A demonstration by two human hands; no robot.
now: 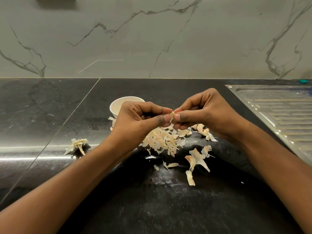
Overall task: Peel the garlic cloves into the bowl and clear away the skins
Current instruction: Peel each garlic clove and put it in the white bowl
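Above the black counter, my left hand (140,120) and my right hand (204,112) meet fingertip to fingertip, both pinching one small garlic clove (172,115) with pale skin on it. Behind my left hand stands a white bowl (118,105), partly hidden; its contents cannot be seen. A heap of loose garlic skins (163,139) lies on the counter right under my hands. More garlic pieces (202,130) lie beneath my right hand, and I cannot tell whether they are cloves or skins.
Larger skin strips (195,159) lie nearer me on the counter, and a stripped garlic stem with husk (77,145) lies to the left. A steel sink drainboard (280,112) runs along the right. A marble wall (152,39) rises behind the counter.
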